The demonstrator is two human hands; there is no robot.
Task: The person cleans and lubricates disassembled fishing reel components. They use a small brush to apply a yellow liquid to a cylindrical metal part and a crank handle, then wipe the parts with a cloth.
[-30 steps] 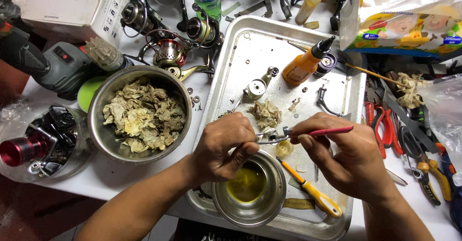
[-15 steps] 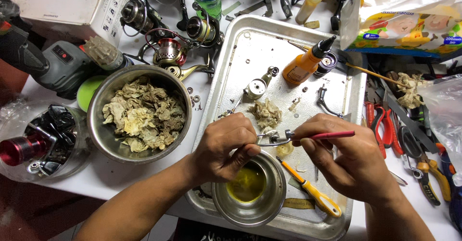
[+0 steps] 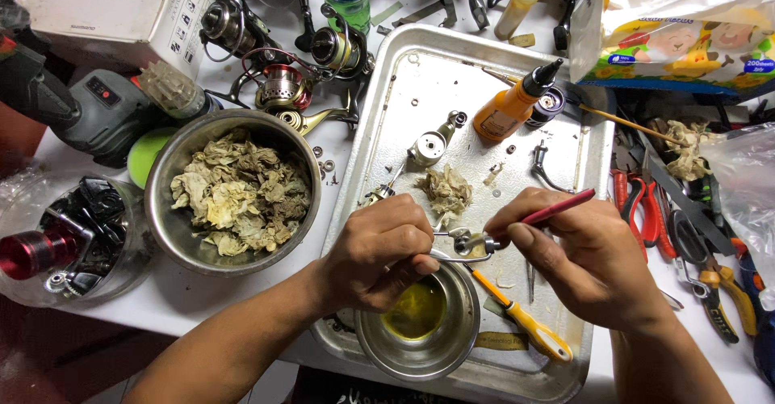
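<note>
Across the white bench [image 3: 242, 307] lay a long dented steel tray [image 3: 420, 73], the landmark for all else. Left of the tray stood a large steel bowl [image 3: 165, 210] of crumpled, stained paper wipes. At the tray's near end sat a small steel bowl of yellow oil [image 3: 420, 323]. Above that bowl, the left hand [image 3: 379, 255] pinched a small shiny metal reel part [image 3: 467, 244], while the right hand [image 3: 589, 259] gripped a slim red brush handle [image 3: 561, 208] against it.
</note>
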